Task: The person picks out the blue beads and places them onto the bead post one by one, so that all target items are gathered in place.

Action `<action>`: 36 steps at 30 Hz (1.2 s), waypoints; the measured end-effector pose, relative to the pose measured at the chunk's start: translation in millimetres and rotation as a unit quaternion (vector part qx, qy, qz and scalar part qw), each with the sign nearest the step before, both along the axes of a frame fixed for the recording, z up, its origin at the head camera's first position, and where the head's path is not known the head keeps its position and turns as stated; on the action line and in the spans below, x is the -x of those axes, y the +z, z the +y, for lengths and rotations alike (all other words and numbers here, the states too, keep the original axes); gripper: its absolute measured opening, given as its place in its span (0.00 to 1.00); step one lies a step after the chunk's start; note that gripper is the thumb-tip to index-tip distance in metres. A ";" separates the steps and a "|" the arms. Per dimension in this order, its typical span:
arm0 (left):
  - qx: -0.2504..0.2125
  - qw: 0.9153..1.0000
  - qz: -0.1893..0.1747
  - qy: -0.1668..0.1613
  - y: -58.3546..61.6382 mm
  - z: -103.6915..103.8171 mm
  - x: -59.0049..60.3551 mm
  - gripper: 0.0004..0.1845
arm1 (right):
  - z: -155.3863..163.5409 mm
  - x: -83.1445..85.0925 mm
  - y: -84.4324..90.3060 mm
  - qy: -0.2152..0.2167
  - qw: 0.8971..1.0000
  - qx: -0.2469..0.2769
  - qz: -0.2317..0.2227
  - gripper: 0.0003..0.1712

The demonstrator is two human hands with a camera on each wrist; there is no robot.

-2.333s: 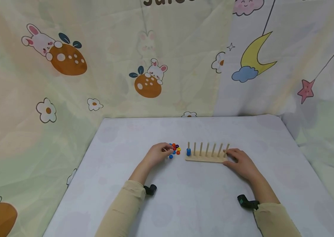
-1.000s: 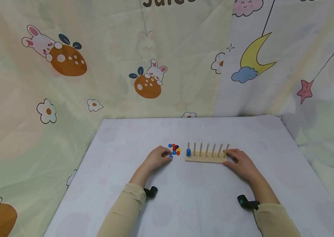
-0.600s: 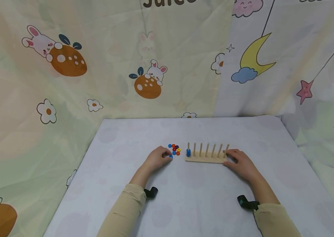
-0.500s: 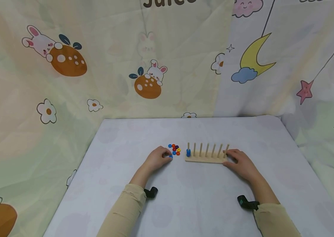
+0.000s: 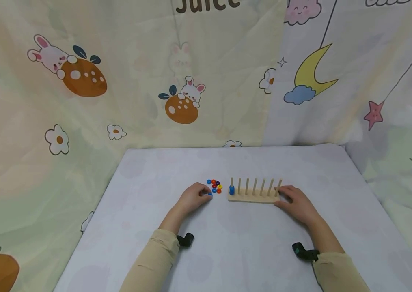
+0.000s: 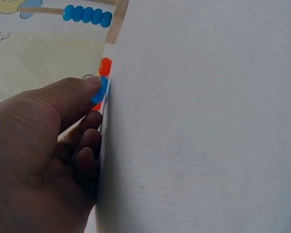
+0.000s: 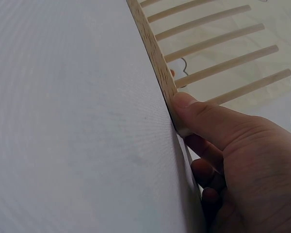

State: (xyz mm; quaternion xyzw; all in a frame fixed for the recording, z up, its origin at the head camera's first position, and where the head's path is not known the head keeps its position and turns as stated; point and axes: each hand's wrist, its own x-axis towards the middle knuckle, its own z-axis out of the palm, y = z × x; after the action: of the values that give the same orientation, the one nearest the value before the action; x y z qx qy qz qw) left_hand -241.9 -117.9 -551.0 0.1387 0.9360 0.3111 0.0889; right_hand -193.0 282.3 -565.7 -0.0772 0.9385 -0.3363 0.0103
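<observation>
My left hand [image 5: 192,197] is low over the table, pinching a blue bead [image 6: 104,88] between thumb and fingers at the near side of a small bead pile. The other fingers curl beneath, against the tabletop. A wooden peg board [image 5: 251,198] with a row of upright pegs stands to the right of the pile. Several blue beads [image 6: 88,15] are stacked on its leftmost peg; the other pegs are bare. My right hand [image 5: 298,204] grips the board's right end, its thumb [image 7: 185,100] on the near edge and the fingers partly hidden behind.
Loose beads in blue, orange, red, dark purple and yellow [image 5: 220,186] lie between my left hand and the board. The white-covered table [image 5: 227,251] ends at a printed cloth backdrop [image 5: 136,81]. Each wrist carries a black camera [image 5: 186,239].
My left hand has come down from over the pile to the nearest blue bead and pinched it. The right hand keeps its hold on the board. The head view tilts up slightly.
</observation>
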 end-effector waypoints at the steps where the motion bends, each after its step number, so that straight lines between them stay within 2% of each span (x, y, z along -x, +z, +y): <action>1: -0.003 1.000 0.000 0.000 0.4 -0.2 -0.3 0.10 | -0.3 -0.2 -0.1 0.001 1.000 -0.001 0.002 0.36; 7: -0.022 1.000 -0.011 0.007 7.1 -0.8 -1.1 0.11 | -0.9 -1.7 1.0 0.000 1.000 0.002 0.001 0.36; 16: -0.045 0.999 -0.024 0.013 25.5 -1.8 3.4 0.10 | 0.7 -1.3 3.0 0.002 1.000 0.001 -0.007 0.36; 20: -0.048 0.999 -0.013 0.013 35.1 1.8 4.8 0.11 | -0.1 -1.7 3.0 0.003 1.000 0.000 -0.004 0.36; 27: -0.067 0.998 0.016 -0.013 53.1 12.5 5.8 0.12 | -0.5 -1.4 1.8 -0.002 1.000 0.002 -0.004 0.36; 36: -0.094 0.995 0.025 -0.033 68.0 28.6 7.7 0.16 | 2.1 -1.1 0.9 0.005 1.000 -0.001 -0.004 0.37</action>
State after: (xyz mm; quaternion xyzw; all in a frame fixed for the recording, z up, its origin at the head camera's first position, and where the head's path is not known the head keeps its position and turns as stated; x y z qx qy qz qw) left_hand -249.5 -89.3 -483.0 0.1851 0.8994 0.3911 0.0618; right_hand -192.0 284.3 -564.8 -0.0806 0.9383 -0.3360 0.0160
